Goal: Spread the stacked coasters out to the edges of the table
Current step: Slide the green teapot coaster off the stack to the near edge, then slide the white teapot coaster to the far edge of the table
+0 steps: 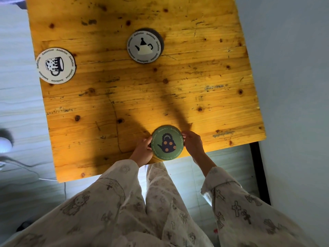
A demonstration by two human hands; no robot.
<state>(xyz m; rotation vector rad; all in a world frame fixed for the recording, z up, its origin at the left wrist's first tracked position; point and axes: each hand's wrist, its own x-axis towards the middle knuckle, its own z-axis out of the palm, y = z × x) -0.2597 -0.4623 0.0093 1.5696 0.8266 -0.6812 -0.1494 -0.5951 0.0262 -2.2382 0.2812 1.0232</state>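
Note:
A round green coaster (167, 142) with a dark kettle print sits at the near edge of the wooden table (204, 97). My left hand (142, 150) grips its left rim and my right hand (193, 142) grips its right rim. A white coaster with a teapot print (144, 46) tops a small stack in the middle of the table; a dark coaster edge shows beneath it. Another white coaster with a mug print (55, 65) lies flat at the table's left edge.
The table stands over a pale floor. A white cable (35, 172) and a white round object (5, 144) lie on the floor to the left. A pale wall (293, 68) runs along the right, with a dark table leg (260, 173) near it.

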